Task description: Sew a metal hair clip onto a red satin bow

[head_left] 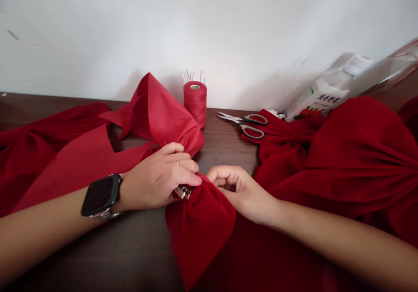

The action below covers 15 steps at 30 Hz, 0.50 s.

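Observation:
My left hand (160, 178), with a ring and a black smartwatch (101, 195) on the wrist, pinches a gathered bunch of deep red fabric (199, 226) at the middle of the table. A small metal clip (184, 191) shows just below its fingertips, partly hidden, and I cannot tell its exact kind. My right hand (240, 191) curls against the other side of that bunch, its fingers bent and touching the cloth. A lighter red satin-like cloth (163, 113) runs from under my left hand to the back of the table.
A dark wooden table (225, 148) meets a white wall at the back. A red thread spool (195, 104) with several pins in its top stands behind my hands. Black-handled scissors (243, 123) lie on the right, beside a heap of red fabric (355, 152) and a white printed package (316, 93).

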Motion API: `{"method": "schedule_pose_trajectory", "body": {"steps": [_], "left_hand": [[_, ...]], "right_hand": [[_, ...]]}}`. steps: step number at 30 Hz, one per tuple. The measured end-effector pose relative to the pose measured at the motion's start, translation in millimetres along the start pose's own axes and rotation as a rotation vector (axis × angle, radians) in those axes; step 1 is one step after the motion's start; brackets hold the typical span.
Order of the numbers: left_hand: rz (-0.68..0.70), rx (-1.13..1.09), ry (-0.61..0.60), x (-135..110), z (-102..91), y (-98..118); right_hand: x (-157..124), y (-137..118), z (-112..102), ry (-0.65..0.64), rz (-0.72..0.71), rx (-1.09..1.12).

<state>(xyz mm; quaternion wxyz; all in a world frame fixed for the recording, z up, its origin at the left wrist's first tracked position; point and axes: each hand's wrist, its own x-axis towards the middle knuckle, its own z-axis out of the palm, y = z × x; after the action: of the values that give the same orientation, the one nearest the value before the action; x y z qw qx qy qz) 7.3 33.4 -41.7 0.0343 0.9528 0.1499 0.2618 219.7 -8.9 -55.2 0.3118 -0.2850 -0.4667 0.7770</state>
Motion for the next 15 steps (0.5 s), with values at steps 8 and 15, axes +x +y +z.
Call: {"method": "schedule_pose_trajectory", "body": {"steps": [8, 15], "left_hand": [[-0.018, 0.015, -0.018, 0.2, -0.1, 1.2], [-0.028, -0.024, -0.025, -1.5, 1.9, -1.3]], "right_hand": [[0.1, -2.2, 0.8, -0.009, 0.008, -0.01], [1.2, 1.0, -3.5, -0.005, 0.015, -0.008]]}}
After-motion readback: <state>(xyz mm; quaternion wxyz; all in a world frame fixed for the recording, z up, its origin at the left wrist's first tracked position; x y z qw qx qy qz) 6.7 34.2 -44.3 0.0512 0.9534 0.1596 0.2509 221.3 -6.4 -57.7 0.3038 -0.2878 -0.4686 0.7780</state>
